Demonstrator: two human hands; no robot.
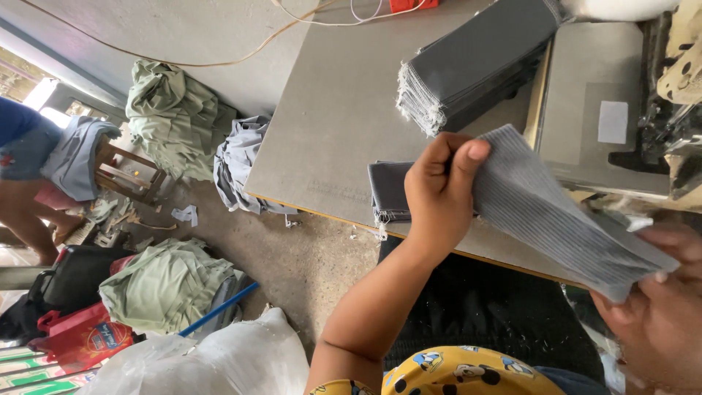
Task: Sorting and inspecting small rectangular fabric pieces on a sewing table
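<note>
My left hand (437, 192) pinches the near-left end of a grey ribbed fabric piece (550, 207), thumb on top. My right hand (658, 307) grips the other end at the lower right, so the piece is stretched between both hands above the table edge. Under it on the grey table (329, 117) lies a small pile of dark grey fabric pieces (386, 192). A taller stack of dark grey cut pieces (475, 62) with frayed ends rests further back on the table.
A sewing machine (676, 110) stands at the right on its pale base. Green cloth heaps (172, 117) (164, 285), a grey-blue cloth bundle (238, 164), a white plastic sack (219, 358) and bags lie on the floor. Another person sits at the far left by a wooden stool (128, 175).
</note>
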